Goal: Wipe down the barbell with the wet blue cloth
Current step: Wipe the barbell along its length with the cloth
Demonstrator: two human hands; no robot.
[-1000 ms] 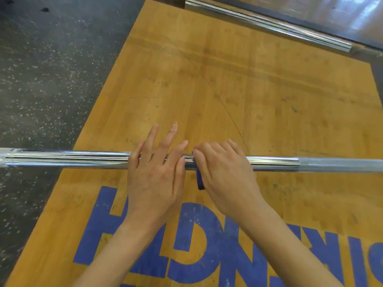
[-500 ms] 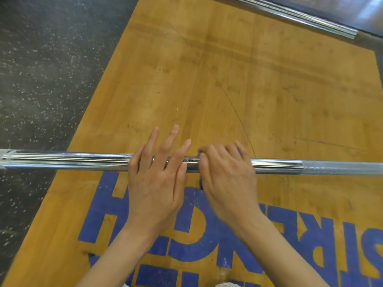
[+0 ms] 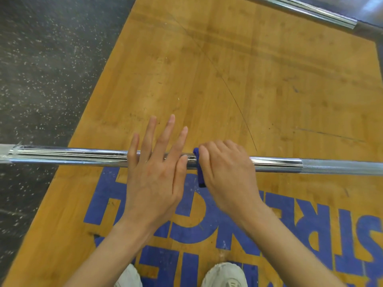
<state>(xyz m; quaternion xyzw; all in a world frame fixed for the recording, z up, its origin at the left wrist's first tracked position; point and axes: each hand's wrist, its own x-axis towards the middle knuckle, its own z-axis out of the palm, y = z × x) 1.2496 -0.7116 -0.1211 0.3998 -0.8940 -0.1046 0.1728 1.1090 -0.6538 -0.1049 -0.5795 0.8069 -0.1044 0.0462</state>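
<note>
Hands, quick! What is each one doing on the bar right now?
Left hand: open, fingers straight, resting flat on the barbell.
Right hand: closed, curled round the blue cloth on the barbell.

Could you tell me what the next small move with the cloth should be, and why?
Probably slide the right hand, which grips the blue cloth around the barbell, along the shaft toward the knurled section on the right. The left hand lies flat on the bar beside it, steadying it and blocking that side.
</note>
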